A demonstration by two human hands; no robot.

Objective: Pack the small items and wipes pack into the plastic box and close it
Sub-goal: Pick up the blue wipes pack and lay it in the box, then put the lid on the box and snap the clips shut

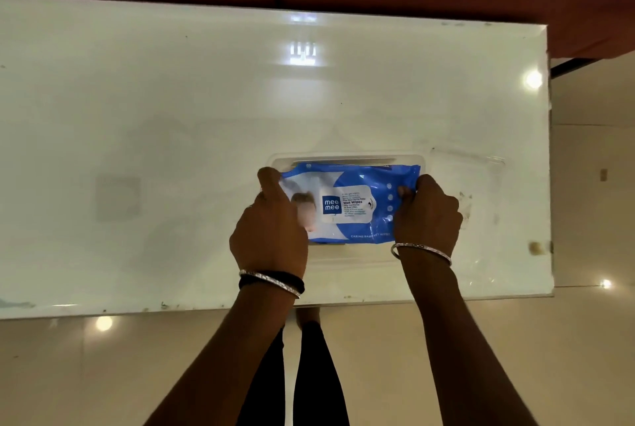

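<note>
- We see the left hand (271, 219) and right hand (427, 212) each closed on an end of the wipes pack (354, 202).
- Risk, we judge: the pack overhangs the plastic box (347, 159); pressed unevenly, it may snag the rim.

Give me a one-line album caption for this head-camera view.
Both hands, left hand and right hand, lower a blue wipes pack into the clear plastic box.
</note>
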